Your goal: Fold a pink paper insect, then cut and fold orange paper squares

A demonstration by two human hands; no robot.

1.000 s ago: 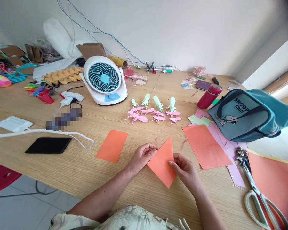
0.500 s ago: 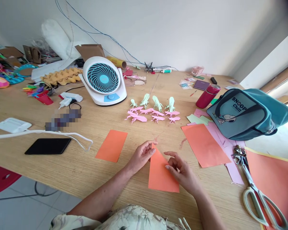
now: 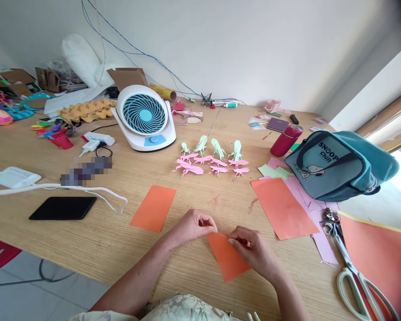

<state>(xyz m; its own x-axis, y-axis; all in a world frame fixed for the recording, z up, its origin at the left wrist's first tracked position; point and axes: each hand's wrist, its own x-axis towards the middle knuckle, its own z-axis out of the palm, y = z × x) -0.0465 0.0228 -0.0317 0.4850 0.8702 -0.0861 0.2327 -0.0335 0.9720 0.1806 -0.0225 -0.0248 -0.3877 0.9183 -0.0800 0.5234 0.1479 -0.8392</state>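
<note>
A piece of orange paper [image 3: 227, 258] is held near the table's front edge, its far edge pinched from both sides. My left hand [image 3: 198, 224] grips its far left corner between thumb and fingers. My right hand [image 3: 252, 244] pinches the far right part, thumb on top. To the left lies a flat orange paper rectangle [image 3: 153, 208]. A larger orange sheet [image 3: 284, 208] rests on the right. Beyond my hands stand several folded paper insects, pink ones [image 3: 191, 168] in front and pale green ones [image 3: 217, 148] behind.
A white fan [image 3: 145, 116] stands back left, a black phone [image 3: 63, 208] and white cable front left. On the right are a red bottle [image 3: 286, 139], a teal bag [image 3: 334, 165], large scissors [image 3: 349, 263], pink paper scraps [image 3: 324, 243] and more orange paper [image 3: 381, 254].
Both hands have come closer together, with the left hand lower. The held paper now shows a shorter face and is turned differently, with a corner pointing toward me. The view has shifted slightly.
</note>
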